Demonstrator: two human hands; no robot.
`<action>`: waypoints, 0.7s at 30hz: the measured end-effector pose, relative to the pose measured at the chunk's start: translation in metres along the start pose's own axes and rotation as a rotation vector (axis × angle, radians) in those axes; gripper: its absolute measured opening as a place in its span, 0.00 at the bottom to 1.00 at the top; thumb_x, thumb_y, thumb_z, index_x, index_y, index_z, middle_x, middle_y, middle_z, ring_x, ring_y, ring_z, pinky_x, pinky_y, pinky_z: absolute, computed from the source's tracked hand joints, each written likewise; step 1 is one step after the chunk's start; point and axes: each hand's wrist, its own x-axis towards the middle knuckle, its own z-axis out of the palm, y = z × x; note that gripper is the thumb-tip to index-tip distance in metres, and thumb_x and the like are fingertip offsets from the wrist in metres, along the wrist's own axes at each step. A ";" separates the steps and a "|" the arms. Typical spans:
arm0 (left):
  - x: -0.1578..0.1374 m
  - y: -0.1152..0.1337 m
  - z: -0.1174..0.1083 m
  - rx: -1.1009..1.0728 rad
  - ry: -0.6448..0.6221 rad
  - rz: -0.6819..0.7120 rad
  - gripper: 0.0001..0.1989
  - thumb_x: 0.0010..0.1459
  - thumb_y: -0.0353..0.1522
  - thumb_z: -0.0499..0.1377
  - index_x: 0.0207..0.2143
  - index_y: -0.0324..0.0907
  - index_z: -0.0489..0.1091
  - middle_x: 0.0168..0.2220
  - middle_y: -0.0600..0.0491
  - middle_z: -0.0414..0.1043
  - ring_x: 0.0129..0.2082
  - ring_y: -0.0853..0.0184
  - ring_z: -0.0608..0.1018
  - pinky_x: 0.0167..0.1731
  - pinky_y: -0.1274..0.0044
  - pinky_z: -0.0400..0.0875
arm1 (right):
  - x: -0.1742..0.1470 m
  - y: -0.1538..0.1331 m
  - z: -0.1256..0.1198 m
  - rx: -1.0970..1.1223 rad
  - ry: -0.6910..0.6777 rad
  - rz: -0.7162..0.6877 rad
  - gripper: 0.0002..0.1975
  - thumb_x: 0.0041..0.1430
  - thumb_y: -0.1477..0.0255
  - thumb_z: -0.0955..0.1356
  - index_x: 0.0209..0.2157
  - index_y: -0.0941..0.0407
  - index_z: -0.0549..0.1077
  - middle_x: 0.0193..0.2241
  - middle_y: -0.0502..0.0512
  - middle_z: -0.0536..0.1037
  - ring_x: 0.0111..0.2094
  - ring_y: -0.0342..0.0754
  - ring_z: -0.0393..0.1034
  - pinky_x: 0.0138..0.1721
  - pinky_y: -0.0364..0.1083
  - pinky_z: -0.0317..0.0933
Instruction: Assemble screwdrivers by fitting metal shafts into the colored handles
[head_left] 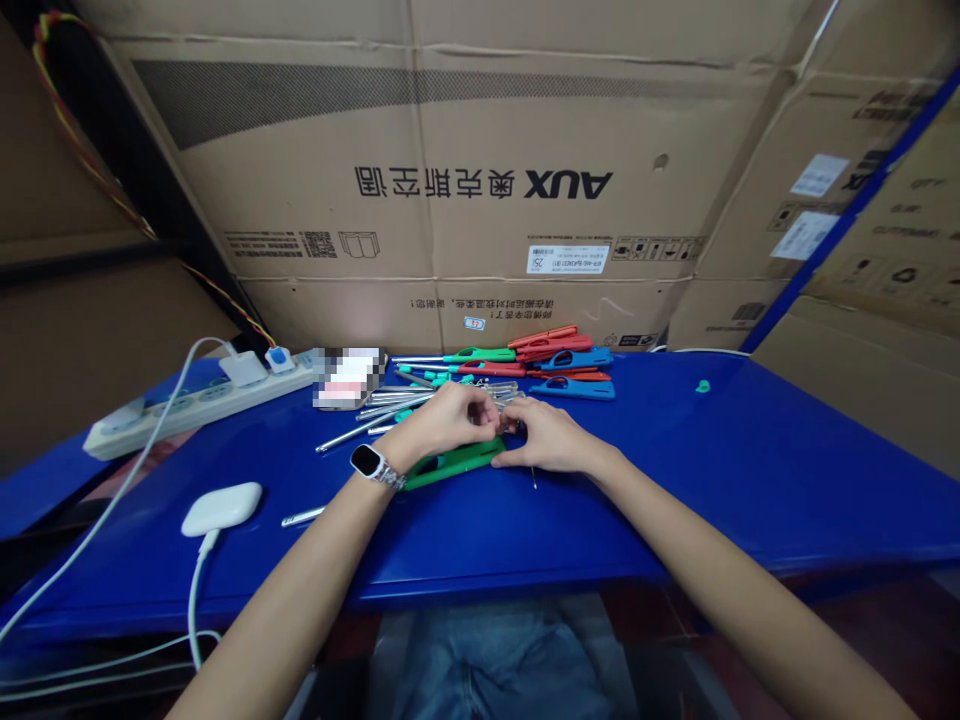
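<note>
My left hand [459, 415] and my right hand [549, 436] meet over the blue table. The fingers of both are bent into a pinch, and whatever small thing lies between them is hidden. Below them lies a long-nosed lighter with a green handle [454, 465]; the thumb of my right hand is at its right end. Its metal tube [304, 516] seems to come out left, past my wrist. Just behind my hands is a heap of silvery metal tubes [352, 435] with small turquoise pieces among them. A thin metal bit [535, 480] sticks out below my right hand.
Lighters with red [551, 345], blue [574, 388] and green [487, 354] handles lie piled at the back. A phone [349, 378], a power strip [195, 405] and a white earbud case [221, 508] with its cable are left. A turquoise piece [702, 386] lies right. Cardboard [465, 120] stands behind.
</note>
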 end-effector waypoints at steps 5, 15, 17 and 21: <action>-0.008 -0.006 -0.026 -0.001 -0.011 -0.074 0.07 0.46 0.27 0.58 0.27 0.38 0.75 0.25 0.54 0.76 0.26 0.70 0.74 0.30 0.79 0.68 | -0.001 0.002 0.001 0.023 0.013 -0.005 0.18 0.47 0.60 0.76 0.38 0.53 0.74 0.37 0.51 0.74 0.40 0.50 0.68 0.37 0.45 0.56; -0.017 -0.036 -0.045 0.189 -0.079 -0.241 0.06 0.44 0.31 0.61 0.25 0.39 0.78 0.23 0.53 0.77 0.24 0.68 0.74 0.25 0.79 0.64 | -0.004 -0.003 0.002 0.008 0.002 0.003 0.19 0.49 0.58 0.75 0.40 0.52 0.75 0.41 0.54 0.74 0.44 0.53 0.68 0.41 0.49 0.60; -0.017 -0.037 -0.044 0.199 -0.086 -0.235 0.06 0.45 0.31 0.61 0.25 0.40 0.78 0.23 0.53 0.77 0.24 0.68 0.74 0.25 0.79 0.63 | -0.004 -0.007 0.005 -0.007 0.036 -0.022 0.20 0.50 0.57 0.75 0.42 0.51 0.75 0.43 0.56 0.73 0.46 0.54 0.68 0.44 0.51 0.61; -0.018 -0.039 -0.047 0.213 -0.067 -0.198 0.07 0.48 0.30 0.59 0.26 0.39 0.78 0.26 0.52 0.78 0.26 0.67 0.75 0.27 0.78 0.64 | 0.004 -0.020 0.013 -0.043 0.067 -0.191 0.26 0.49 0.56 0.76 0.48 0.51 0.75 0.45 0.59 0.71 0.48 0.56 0.65 0.49 0.54 0.60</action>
